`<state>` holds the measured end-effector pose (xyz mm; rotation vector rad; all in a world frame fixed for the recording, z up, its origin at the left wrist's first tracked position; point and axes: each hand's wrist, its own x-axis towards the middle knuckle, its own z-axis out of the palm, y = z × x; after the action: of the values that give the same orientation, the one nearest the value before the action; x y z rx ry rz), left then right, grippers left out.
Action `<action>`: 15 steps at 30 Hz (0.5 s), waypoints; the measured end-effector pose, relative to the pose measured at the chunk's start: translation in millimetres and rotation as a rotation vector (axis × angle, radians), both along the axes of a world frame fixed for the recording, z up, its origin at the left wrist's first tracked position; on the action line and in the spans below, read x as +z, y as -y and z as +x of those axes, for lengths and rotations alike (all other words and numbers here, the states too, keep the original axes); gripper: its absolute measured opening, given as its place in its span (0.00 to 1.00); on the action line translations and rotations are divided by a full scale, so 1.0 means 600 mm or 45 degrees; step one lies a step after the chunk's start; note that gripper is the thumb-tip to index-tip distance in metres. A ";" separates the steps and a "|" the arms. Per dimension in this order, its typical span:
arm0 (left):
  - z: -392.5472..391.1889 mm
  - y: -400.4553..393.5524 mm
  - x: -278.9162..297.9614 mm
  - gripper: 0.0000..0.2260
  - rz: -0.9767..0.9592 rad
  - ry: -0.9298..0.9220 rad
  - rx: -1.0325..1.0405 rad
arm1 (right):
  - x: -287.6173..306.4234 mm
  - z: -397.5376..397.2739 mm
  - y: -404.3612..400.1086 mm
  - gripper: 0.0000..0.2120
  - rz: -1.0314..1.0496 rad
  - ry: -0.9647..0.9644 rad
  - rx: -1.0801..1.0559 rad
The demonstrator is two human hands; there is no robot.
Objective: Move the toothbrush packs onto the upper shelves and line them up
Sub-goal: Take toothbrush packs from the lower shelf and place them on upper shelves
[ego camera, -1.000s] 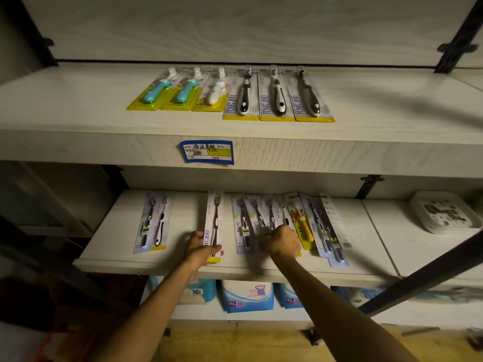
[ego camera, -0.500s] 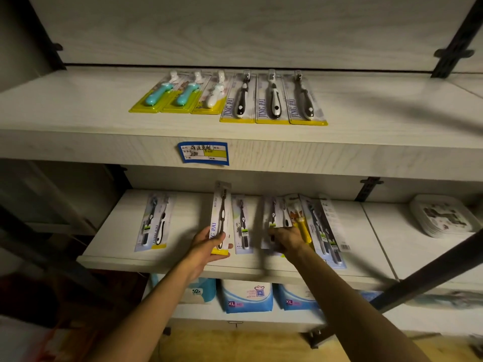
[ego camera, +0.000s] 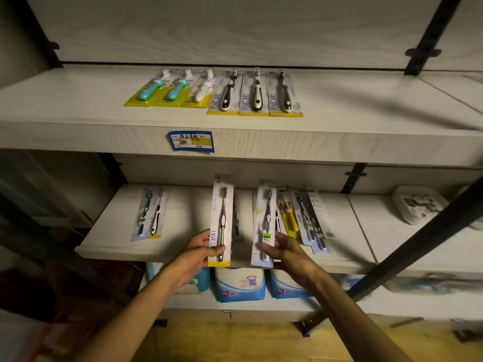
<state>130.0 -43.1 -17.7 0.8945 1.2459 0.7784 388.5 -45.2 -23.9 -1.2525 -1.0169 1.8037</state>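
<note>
My left hand [ego camera: 199,249] grips the bottom of a white JING PAI toothbrush pack [ego camera: 221,218], held upright above the lower shelf [ego camera: 112,246]. My right hand [ego camera: 286,250] holds a pale blue Niepoll toothbrush pack [ego camera: 264,220] upright beside it. On the upper shelf [ego camera: 78,111] lie a row of three yellow-backed packs [ego camera: 172,88] and three JING PAI packs [ego camera: 254,94], side by side. More packs stay on the lower shelf: a double pack [ego camera: 150,215] at left and an overlapping bunch [ego camera: 305,218] at right.
A blue price label [ego camera: 191,141] sticks on the upper shelf's front edge. A stack of white plates [ego camera: 418,205] sits at the lower shelf's right. Blue-white XL packages [ego camera: 239,284] stand on the bottom shelf. A dark diagonal bar [ego camera: 418,241] crosses at right.
Both hands have lifted their packs off the lower shelf and tipped them upright. The right hand's pack has come away from the overlapping bunch.
</note>
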 end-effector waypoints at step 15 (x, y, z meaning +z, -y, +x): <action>-0.010 0.165 0.084 0.19 0.127 -0.017 -0.030 | 0.091 -0.050 0.195 0.15 0.152 0.081 -0.076</action>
<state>123.9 -142.1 32.9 0.9951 1.2142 0.8227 358.7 -162.1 30.5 -1.2606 -1.0943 1.6423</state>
